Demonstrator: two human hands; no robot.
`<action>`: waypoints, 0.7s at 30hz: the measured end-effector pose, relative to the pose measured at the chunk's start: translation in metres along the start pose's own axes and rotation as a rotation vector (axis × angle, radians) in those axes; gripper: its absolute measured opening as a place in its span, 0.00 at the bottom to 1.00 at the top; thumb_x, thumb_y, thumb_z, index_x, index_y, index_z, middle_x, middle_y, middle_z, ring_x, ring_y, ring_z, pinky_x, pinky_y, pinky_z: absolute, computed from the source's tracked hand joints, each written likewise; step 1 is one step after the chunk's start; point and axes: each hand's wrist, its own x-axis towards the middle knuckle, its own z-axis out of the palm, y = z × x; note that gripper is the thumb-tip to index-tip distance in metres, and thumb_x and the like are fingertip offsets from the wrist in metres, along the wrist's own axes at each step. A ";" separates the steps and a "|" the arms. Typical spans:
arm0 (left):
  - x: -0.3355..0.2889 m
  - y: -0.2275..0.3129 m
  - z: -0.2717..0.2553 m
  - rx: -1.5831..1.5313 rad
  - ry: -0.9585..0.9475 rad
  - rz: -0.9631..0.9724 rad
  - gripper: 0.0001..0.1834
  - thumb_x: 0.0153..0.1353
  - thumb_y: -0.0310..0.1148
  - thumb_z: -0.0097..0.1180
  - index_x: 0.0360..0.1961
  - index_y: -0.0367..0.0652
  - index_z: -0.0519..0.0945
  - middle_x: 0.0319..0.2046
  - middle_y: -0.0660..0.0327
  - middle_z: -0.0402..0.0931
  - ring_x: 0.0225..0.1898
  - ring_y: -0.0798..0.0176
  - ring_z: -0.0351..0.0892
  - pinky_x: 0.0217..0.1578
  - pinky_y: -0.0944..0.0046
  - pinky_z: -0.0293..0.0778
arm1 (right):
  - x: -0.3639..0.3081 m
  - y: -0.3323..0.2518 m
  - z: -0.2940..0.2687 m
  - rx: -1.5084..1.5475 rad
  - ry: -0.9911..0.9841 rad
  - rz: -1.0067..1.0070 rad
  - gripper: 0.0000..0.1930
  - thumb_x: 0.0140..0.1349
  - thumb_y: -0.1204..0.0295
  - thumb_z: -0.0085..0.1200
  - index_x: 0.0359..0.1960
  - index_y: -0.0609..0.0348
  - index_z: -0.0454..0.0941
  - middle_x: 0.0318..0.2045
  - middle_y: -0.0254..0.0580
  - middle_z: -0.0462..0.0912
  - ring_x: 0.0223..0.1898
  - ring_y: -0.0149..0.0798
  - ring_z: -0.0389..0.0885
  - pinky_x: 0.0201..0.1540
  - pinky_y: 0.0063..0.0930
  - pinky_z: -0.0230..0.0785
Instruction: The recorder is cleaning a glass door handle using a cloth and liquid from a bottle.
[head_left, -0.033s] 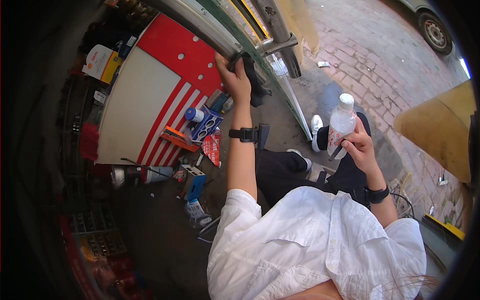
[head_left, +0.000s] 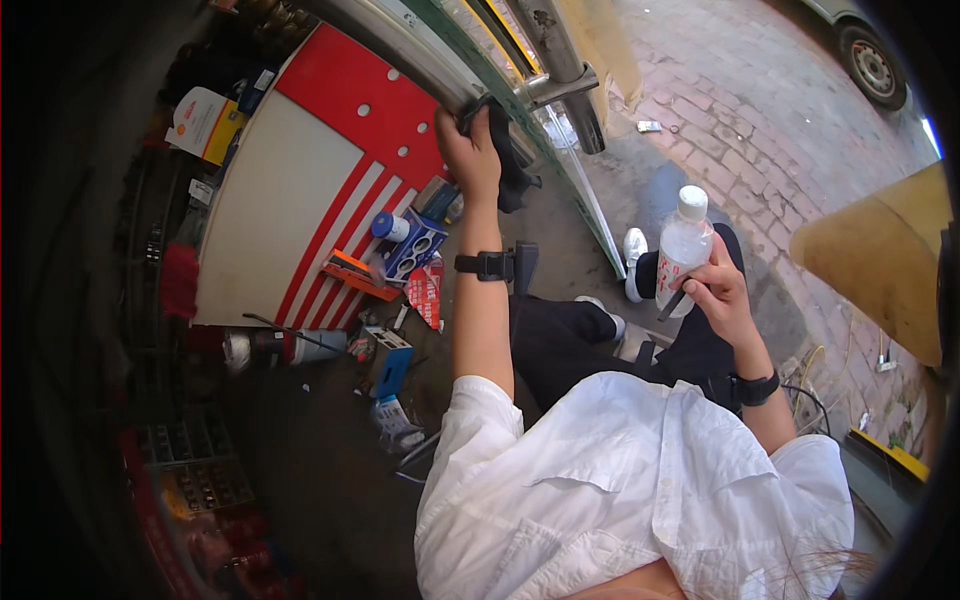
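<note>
Both hands are occupied: the left hand (head_left: pixel 468 150) is stretched far forward with its fingers closed over a dark cloth (head_left: pixel 508 150), pressing it against a metal rail (head_left: pixel 420 50) that runs slantwise across the top of the view, while the right hand (head_left: pixel 718 295) is drawn in close to the body and wrapped around a clear plastic bottle (head_left: pixel 685 248) with a white cap. That bottle stands nearly upright in the grip, cap toward the rail, and a thin dark stick-like item seems pinched beneath it, though what it is cannot be told. The cloth lies ahead of and to the left of the bottle, well apart from it, so the left hand is the one at the rail; the rail's long axis runs from upper left down toward the right, past a thicker pipe bracket (head_left: pixel 560 85). A black strap circles each wrist. Below the left forearm, a red-and-white panel (head_left: pixel 300 190) leans over a cluttered concrete floor (head_left: pixel 330 470) with a blue can (head_left: pixel 390 226), small boxes and a spray tin. Brick paving (head_left: pixel 760 120) lies beyond the right hand, near a car wheel (head_left: pixel 875 60).
</note>
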 end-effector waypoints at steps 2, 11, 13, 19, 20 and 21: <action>0.014 0.003 -0.014 0.130 -0.229 -0.139 0.25 0.67 0.47 0.55 0.51 0.32 0.72 0.39 0.54 0.79 0.43 0.59 0.77 0.48 0.63 0.69 | 0.002 0.001 0.004 0.006 -0.013 -0.002 0.06 0.59 0.72 0.61 0.31 0.62 0.84 0.66 0.53 0.62 0.64 0.47 0.64 0.64 0.38 0.55; 0.037 0.009 -0.051 -0.284 -0.611 -0.301 0.22 0.66 0.39 0.58 0.54 0.36 0.72 0.47 0.60 0.77 0.49 0.66 0.73 0.51 0.67 0.67 | 0.006 0.006 0.014 0.004 -0.057 -0.003 0.07 0.59 0.70 0.61 0.31 0.61 0.85 0.67 0.53 0.62 0.65 0.46 0.63 0.65 0.38 0.54; 0.034 0.011 -0.048 -0.275 -0.632 -0.302 0.21 0.66 0.37 0.58 0.54 0.36 0.72 0.48 0.61 0.76 0.50 0.66 0.72 0.52 0.68 0.66 | 0.006 0.006 0.015 -0.008 -0.062 -0.010 0.07 0.60 0.69 0.61 0.32 0.61 0.85 0.67 0.53 0.62 0.66 0.47 0.63 0.65 0.38 0.54; 0.008 0.015 -0.011 0.055 -0.221 -0.123 0.23 0.65 0.45 0.59 0.47 0.33 0.72 0.39 0.55 0.77 0.42 0.61 0.76 0.46 0.63 0.70 | 0.006 0.004 0.025 0.027 -0.091 -0.004 0.07 0.60 0.68 0.62 0.32 0.59 0.85 0.67 0.53 0.61 0.66 0.48 0.63 0.66 0.39 0.53; 0.007 0.016 -0.012 0.054 -0.217 -0.122 0.23 0.65 0.45 0.59 0.47 0.33 0.72 0.39 0.55 0.77 0.42 0.61 0.76 0.46 0.63 0.70 | 0.005 0.004 0.026 0.000 -0.099 -0.017 0.07 0.59 0.68 0.62 0.31 0.59 0.85 0.67 0.53 0.61 0.66 0.48 0.63 0.66 0.40 0.53; 0.006 0.017 -0.013 0.079 -0.207 -0.141 0.22 0.65 0.44 0.58 0.45 0.33 0.73 0.37 0.56 0.78 0.40 0.60 0.77 0.44 0.63 0.71 | 0.005 0.005 0.026 -0.026 -0.107 -0.030 0.07 0.59 0.68 0.62 0.31 0.59 0.85 0.67 0.53 0.61 0.66 0.48 0.63 0.66 0.40 0.53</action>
